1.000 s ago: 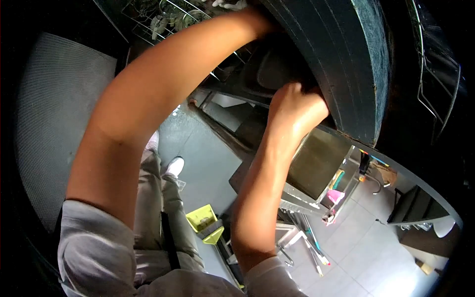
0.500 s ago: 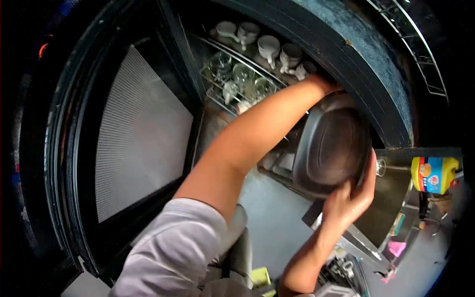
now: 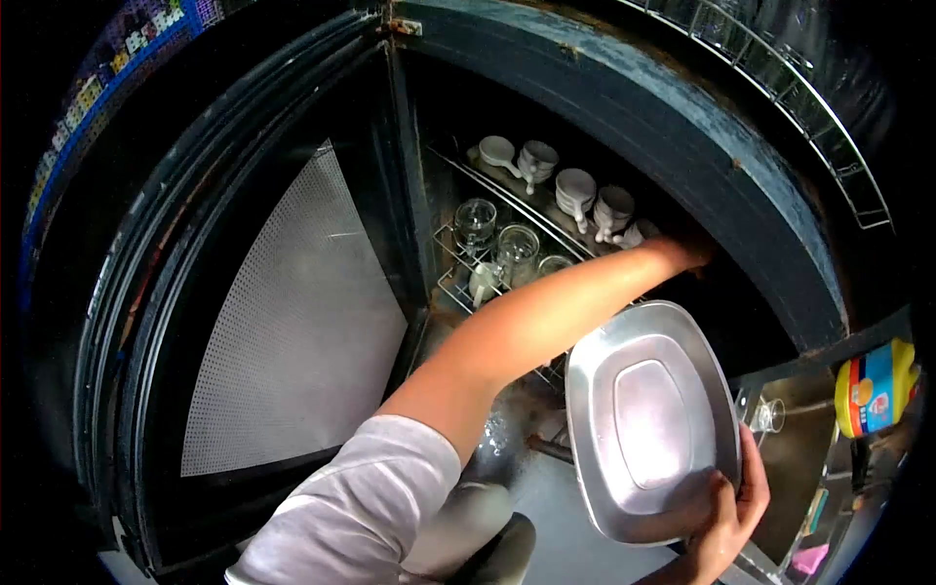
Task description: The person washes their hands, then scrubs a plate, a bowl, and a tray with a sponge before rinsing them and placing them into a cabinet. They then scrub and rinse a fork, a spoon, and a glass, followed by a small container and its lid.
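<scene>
A rounded rectangular metal pan [image 3: 606, 487] hangs tilted in front of the open cabinet, its shiny hollow side facing me. My right hand [image 3: 729, 512] grips its lower right rim, thumb inside and fingers round the outer side. My left arm crosses above the pan and reaches into the dark cabinet. My left hand [image 3: 694, 252] is deep in shadow beside stacked white handled cups [image 3: 612, 210]; its fingers cannot be made out. More white cups [image 3: 575, 187] stand along the upper rack, with glass mugs [image 3: 517, 249] on the rack below.
To the left stands the open cabinet door [image 3: 302, 341] with a perforated panel. A yellow container with a blue label [image 3: 873, 388] and a clear glass [image 3: 770, 415] are at the right, near a metal sink or counter. A wire rack [image 3: 780, 93] runs overhead.
The pan has come lower in view and its bright inside now shows instead of a dark surface. My right hand has moved down with it. My left hand remains inside the cabinet.
</scene>
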{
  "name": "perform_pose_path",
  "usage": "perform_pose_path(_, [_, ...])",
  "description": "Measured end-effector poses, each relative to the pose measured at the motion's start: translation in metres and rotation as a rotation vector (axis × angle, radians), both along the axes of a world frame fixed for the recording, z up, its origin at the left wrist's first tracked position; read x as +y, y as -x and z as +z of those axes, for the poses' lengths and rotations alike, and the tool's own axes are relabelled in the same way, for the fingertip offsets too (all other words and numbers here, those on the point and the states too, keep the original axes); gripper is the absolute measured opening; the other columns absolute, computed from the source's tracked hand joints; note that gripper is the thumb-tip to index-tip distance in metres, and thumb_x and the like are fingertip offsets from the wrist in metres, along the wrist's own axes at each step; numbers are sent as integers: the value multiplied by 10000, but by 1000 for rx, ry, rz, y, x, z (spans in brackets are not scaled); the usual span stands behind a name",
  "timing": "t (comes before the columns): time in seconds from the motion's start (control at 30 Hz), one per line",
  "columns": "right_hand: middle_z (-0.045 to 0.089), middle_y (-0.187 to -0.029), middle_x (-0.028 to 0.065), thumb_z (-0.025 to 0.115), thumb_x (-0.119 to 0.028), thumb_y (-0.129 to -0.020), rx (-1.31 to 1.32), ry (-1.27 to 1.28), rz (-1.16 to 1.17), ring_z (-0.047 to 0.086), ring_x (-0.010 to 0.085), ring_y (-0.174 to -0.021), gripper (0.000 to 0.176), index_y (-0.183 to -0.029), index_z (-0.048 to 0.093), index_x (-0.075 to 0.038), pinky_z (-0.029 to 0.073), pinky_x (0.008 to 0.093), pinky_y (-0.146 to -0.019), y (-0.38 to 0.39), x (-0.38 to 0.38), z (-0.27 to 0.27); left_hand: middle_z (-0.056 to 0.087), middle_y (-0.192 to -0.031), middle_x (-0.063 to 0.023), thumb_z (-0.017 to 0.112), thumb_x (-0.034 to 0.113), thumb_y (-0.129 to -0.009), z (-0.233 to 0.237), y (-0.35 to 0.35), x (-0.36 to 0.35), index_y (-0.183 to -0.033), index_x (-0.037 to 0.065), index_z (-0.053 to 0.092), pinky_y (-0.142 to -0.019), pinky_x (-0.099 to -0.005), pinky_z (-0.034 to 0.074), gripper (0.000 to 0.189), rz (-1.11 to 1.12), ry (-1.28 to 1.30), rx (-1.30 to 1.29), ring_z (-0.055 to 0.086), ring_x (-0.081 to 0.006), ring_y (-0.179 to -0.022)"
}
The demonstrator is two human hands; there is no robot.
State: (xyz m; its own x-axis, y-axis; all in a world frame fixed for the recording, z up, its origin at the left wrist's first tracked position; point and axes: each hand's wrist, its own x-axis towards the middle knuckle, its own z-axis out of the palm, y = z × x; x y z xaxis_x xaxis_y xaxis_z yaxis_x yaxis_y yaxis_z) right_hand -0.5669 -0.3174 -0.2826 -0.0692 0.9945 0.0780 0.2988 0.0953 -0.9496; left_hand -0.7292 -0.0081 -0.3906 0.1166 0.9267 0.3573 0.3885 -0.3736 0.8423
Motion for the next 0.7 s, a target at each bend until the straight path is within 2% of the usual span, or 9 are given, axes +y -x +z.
perform_pose_path(0.03, [553,-1179,176,428,52,-758,-11,-18,-6,527,236,-1062,466,-1218,490,86,385,300,-920,-5,0,-1,604,-990,-110,418,268,-921,-1,0,0,-1135,24,518,-824,-360,457,340,-3,9,-2,565,-252,-909])
perform_pose_path(0.07, [525,-1215,187,492,-40,-692,-57,-17,-60,497,235,-1120,559,-1240,474,70,323,309,-990,-11,1,-11,606,-989,-111,418,268,-920,-1,1,1,-1136,23,518,-822,-361,459,342,-5,15,-7,568,-255,-907])
perform_pose_path(0.13, [533,-1207,181,504,-57,-699,-53,-59,-39,499,236,-1121,550,-1232,480,73,325,313,-992,-16,-2,-16,610,-986,-114,420,269,-919,-1,8,3,-1139,21,519,-817,-363,464,346,-19,30,-16,573,-259,-902])
perform_pose_path(0.17, [550,-1184,182,443,32,-703,-70,-146,-25,504,232,-1124,498,-1193,500,100,323,317,-997,-19,-3,-23,612,-985,-115,420,269,-919,-2,9,6,-1141,20,520,-815,-364,466,348,-28,42,-13,576,-261,-900])
perform_pose_path(0.2, [557,-1173,177,443,21,-703,-50,-162,-81,505,225,-1118,501,-1195,498,98,321,309,-995,-19,-5,-27,614,-984,-116,421,269,-918,-3,13,8,-1142,19,520,-813,-365,468,350,-39,65,-16,578,-264,-898])
perform_pose_path(0.27, [563,-1162,168,433,35,-718,-72,-172,-3,507,215,-1111,487,-1197,501,84,326,294,-987,-19,-6,-22,618,-982,-119,423,270,-918,-1,14,15,-1145,17,521,-808,-367,473,354,-74,115,-25,583,-268,-893])
perform_pose_path(0.4, [557,-1180,144,456,29,-704,49,-193,-6,507,196,-1105,508,-1208,499,78,321,279,-985,-24,-13,-30,626,-977,-124,426,271,-916,5,11,23,-1152,14,523,-799,-372,482,362,-116,219,-27,593,-277,-885])
perform_pose_path(0.7, [606,-1063,123,440,29,-697,28,-278,26,551,170,-1003,477,-1163,536,75,373,258,-919,-21,-17,-30,644,-966,-135,432,273,-912,2,-1,22,-1166,5,528,-779,-382,502,381,-180,345,-33,616,-298,-865])
